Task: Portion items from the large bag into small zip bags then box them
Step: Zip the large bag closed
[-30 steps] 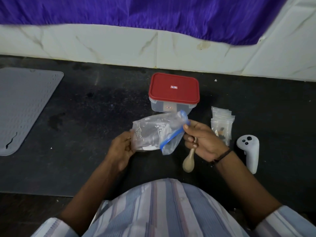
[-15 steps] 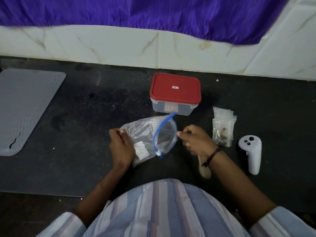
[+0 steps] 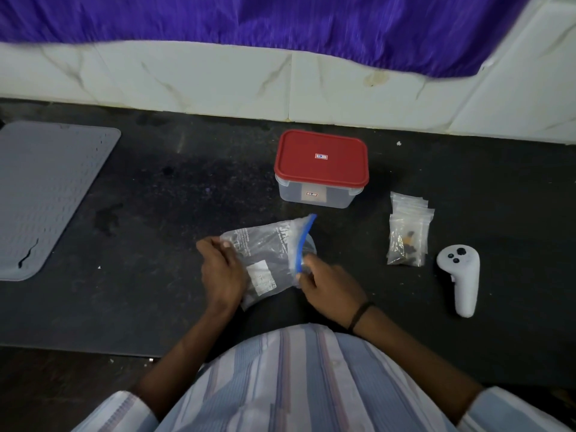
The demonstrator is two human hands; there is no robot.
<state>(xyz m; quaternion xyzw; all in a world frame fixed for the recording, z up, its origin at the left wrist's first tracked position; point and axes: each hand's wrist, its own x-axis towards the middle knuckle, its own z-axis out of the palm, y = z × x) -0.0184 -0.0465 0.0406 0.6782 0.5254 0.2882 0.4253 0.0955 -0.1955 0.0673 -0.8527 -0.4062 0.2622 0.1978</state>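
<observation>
Hands (image 3: 223,269) gripping large bag (image 3: 268,260), box (image 3: 321,169) behind

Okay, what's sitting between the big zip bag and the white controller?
In the head view, the stack of small zip bags lies between the large bag and controller.

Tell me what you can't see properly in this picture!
- Head view: what fills the large bag; the crinkled plastic only shows dark.
- The box: its red lid and cloudy wall hide the inside.
- Small zip bags: the dark bits are too small to name.
- Right hand: its fingertips curl out of sight at the bag's blue zip.
</observation>
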